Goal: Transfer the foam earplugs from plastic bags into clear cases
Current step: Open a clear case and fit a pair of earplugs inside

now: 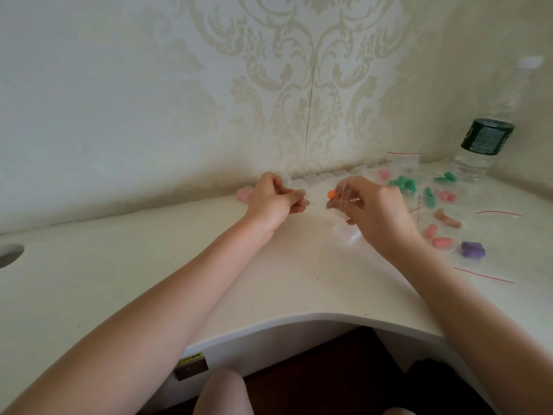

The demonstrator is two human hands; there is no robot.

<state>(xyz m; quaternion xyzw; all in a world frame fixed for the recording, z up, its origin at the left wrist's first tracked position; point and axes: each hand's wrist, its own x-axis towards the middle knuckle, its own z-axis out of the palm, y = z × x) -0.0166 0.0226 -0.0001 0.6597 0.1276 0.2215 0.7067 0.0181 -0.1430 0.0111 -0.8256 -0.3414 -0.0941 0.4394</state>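
Head view: a white desk [185, 265] runs into a wallpapered corner, w/ both bare forearms reaching forward over it. The right hand [374, 211] is raised just above the desk, fingers curled and pinching a small clear plastic bag [341, 199]; an orange earplug [331, 194] shows at the bag's left edge, just beyond the fingertips (whether it is inside the bag or poking out of it can't be told). Directly below that hand, touching the desk, lies an open clear case [347, 233], partly hidden by the wrist. The left hand [275, 199] sits a little apart to the left, fingers curled in with thumb against them; what it has hold of, if anything, can't be made out. Just behind the left hand, near the wall, are a pink earplug pair [244, 193] and a row of small clear cases [317, 178] lined along the desk's back edge. Right of the right hand the desk is strewn w/ more bagged earplugs: green ones [404, 184] farthest back, pink ones [440, 239] nearer, a purple pair [472, 249] closest to the front edge, all in clear bags w/ red zip strips. A water bottle [478, 145] w/ a dark green label stands in the far right corner, well apart from both hands.
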